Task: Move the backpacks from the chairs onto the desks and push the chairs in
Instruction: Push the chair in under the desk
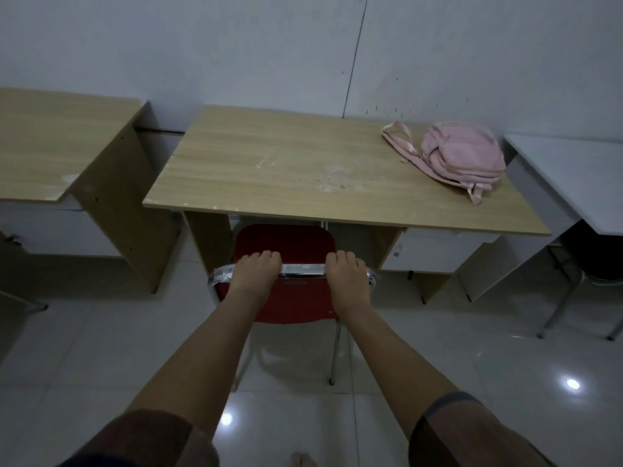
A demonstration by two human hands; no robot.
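i see both hands on the chrome top bar (301, 269) of the red chair (286, 244); left hand (255, 271) near the bar's left end, right hand (345, 273) near its right end, fingers curled over the bar and pressed close together on each. the seat's front edge sits under the wooden desk (269, 170). pink backpack (462, 156) lies flat on the desk's far right corner, straps trailing left. another wooden desk (50, 146) at left, white desk (580, 173) at right
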